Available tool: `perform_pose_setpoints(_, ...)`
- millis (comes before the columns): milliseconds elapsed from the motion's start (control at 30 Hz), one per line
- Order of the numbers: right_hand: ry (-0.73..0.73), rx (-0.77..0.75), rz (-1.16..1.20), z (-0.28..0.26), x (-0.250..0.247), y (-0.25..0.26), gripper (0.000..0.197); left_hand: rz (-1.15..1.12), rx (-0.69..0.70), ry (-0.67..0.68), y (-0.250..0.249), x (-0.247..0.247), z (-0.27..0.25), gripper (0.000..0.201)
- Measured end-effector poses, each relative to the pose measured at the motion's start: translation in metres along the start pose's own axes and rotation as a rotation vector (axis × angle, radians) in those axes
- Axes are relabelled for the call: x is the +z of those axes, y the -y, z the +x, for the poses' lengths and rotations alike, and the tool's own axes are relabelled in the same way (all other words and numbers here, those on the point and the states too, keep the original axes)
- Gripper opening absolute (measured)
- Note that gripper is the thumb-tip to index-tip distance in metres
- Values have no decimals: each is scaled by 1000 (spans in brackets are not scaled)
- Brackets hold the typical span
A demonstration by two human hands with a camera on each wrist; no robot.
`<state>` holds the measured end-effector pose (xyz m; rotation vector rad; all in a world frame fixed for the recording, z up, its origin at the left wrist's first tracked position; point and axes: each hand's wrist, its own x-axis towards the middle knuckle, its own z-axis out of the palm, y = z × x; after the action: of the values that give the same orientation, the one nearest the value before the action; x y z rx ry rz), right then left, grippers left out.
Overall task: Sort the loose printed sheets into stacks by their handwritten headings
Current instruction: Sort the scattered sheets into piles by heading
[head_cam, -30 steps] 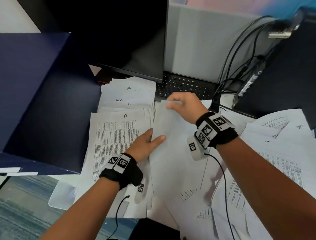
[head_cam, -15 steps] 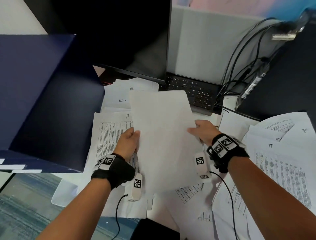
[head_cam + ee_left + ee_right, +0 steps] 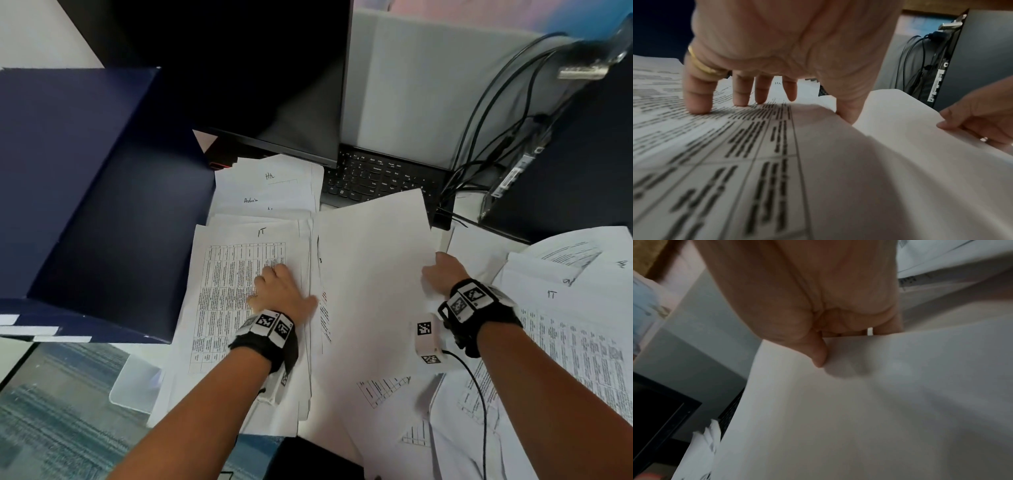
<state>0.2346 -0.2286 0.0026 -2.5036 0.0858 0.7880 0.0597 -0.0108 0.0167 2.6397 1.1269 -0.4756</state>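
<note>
Right hand (image 3: 440,272) pinches a smooth, blank, rectangular paper sheet (image 3: 370,281).

Both forearms are bare, with no sleeves. Each wrist wears a black strap (image 3: 265,342) topped with white blocks printed with black-and-white square marker codes, and a small white camera unit (image 3: 425,339) bearing the same codes hangs beside the right wrist, trailing a thin black cable (image 3: 479,394). The left hand (image 3: 279,291) wears a gold ring (image 3: 702,65); a ring (image 3: 983,139) also shows on the right hand (image 3: 442,272).
</note>
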Motion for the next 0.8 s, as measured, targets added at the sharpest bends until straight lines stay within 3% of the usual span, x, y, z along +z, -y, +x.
perform_pose_setpoints(100,-35,-15,-13,2,2,-7,31,-64,2,32,1,-3,3,78)
perform_pose_setpoints(267,-39,-8,79,-1,-8,-11,31,-452,146,25,19,-10,5,26)
perform_pose_setpoints(333,-12,-23,110,-1,-12,-12,30,-512,167,68,31,-15,4,16)
perform_pose_setpoints(533,7,-68,256,7,-10,-12,21,-614,163,160,62,-15,5,42)
perform_pose_setpoints(667,39,-69,256,9,-6,-13,16,-736,173,141,68,-12,-1,32)
perform_pose_setpoints(800,43,-67,257,10,-4,-13,15,-847,100,138,77,-10,-1,25)
